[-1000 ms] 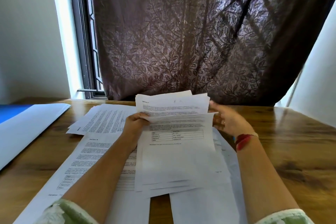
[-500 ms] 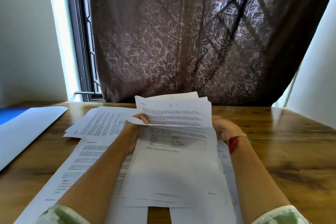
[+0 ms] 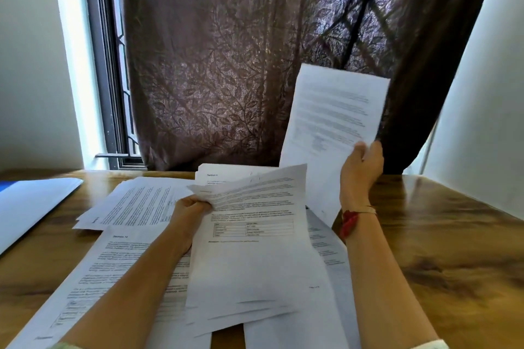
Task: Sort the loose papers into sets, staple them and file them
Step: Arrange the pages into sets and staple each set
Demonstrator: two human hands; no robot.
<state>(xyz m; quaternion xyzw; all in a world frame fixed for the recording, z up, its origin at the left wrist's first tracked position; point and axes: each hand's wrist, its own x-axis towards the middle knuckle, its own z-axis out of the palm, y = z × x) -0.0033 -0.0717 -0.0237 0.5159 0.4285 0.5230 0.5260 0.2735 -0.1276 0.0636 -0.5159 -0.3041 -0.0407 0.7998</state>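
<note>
My left hand (image 3: 190, 208) grips the left edge of a stack of printed sheets (image 3: 255, 258) held over the table, its top sheets lifted and fanned. My right hand (image 3: 361, 167) pinches the lower edge of a single printed sheet (image 3: 331, 127), raised upright in front of the curtain, right of the stack. More loose printed pages lie flat on the wooden table (image 3: 442, 258): one pile (image 3: 136, 204) behind my left hand, one page (image 3: 113, 261) under my left forearm, others (image 3: 326, 246) beneath the stack.
A white and blue folder (image 3: 31, 204) lies at the table's left edge. A dark leaf-patterned curtain (image 3: 226, 65) hangs just behind the table, with a window frame (image 3: 105, 71) to its left. White walls close in on both sides.
My right hand has pulled one sheet out of the stack and lifted it up and to the right. My left hand keeps its grip on the stack.
</note>
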